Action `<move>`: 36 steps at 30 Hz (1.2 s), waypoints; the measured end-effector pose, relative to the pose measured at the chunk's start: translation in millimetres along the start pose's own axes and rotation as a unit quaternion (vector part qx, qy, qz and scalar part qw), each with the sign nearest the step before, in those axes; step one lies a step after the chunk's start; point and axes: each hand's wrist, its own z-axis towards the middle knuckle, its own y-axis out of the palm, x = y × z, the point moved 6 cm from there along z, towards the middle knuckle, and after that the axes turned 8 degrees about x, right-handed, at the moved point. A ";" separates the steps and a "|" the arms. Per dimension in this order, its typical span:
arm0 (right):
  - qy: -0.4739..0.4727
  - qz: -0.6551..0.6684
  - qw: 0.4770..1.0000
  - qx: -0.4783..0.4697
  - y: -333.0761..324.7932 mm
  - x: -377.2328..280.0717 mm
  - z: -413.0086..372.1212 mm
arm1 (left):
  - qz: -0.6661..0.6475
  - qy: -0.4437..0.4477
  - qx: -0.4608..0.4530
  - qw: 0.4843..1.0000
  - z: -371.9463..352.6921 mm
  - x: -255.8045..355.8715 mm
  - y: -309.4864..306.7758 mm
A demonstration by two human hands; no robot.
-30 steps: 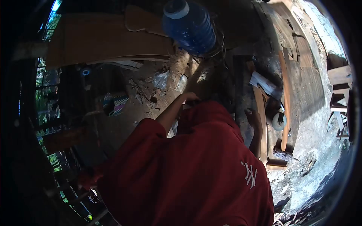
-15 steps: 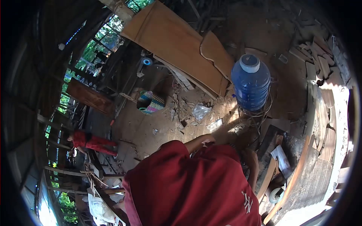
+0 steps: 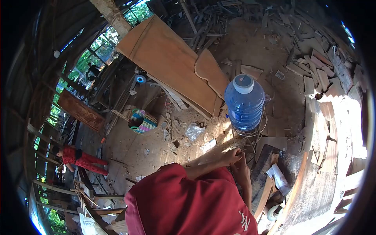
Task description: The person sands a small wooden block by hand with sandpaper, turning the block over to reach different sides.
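My left hand (image 3: 231, 156) is closed, with its fingers pressed together just beyond the hem of the dark red shirt (image 3: 172, 203). Touching or nearly touching it from the right is my right hand (image 3: 239, 162), its fingers also drawn in. Whatever sits between the fingers is too small to make out. Beyond both hands stands a big blue water bottle (image 3: 244, 103) with a white-rimmed cap, loose wire or cord around its base. A crumpled clear plastic bag (image 3: 194, 132) lies on the dirt floor to the left.
Large brown boards (image 3: 164, 58) lean at the back. A woven basket (image 3: 142, 121) stands on the floor. Another person in red (image 3: 84, 159) is at the far left. Wood planks and offcuts (image 3: 313, 68) lie at the right, near a white roll (image 3: 274, 212).
The view has shifted, so the room sits further left and lower. My hands have come up from beside the shirt and met in front of it.
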 end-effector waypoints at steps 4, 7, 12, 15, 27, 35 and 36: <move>0.009 0.000 0.999 0.044 -11.9 3.7 -1.2 | -0.183 -0.163 -0.029 0.969 -1.4 5.2 6.3; 0.030 0.004 0.999 0.045 -17.0 3.8 -1.9 | -0.164 -0.172 -0.024 0.971 1.9 -1.9 18.7; -0.004 -0.090 0.993 0.080 -23.7 0.8 -2.4 | -0.092 -0.156 -0.049 0.982 -11.6 43.9 12.8; 0.045 -0.080 0.995 0.044 -28.2 -12.6 -3.4 | -0.092 -0.122 -0.086 0.984 -12.2 44.4 19.7; 0.081 -0.155 0.963 0.207 -76.2 8.0 -41.6 | -0.223 -0.152 -0.291 0.918 -14.0 69.5 71.1; 0.070 -0.085 0.908 0.404 -119.3 -15.1 -64.3 | -0.221 -0.078 -0.354 0.906 -34.8 137.4 66.8; 0.078 -0.096 0.910 0.396 -122.6 -25.8 -63.9 | -0.209 -0.062 -0.364 0.906 -37.0 142.9 64.8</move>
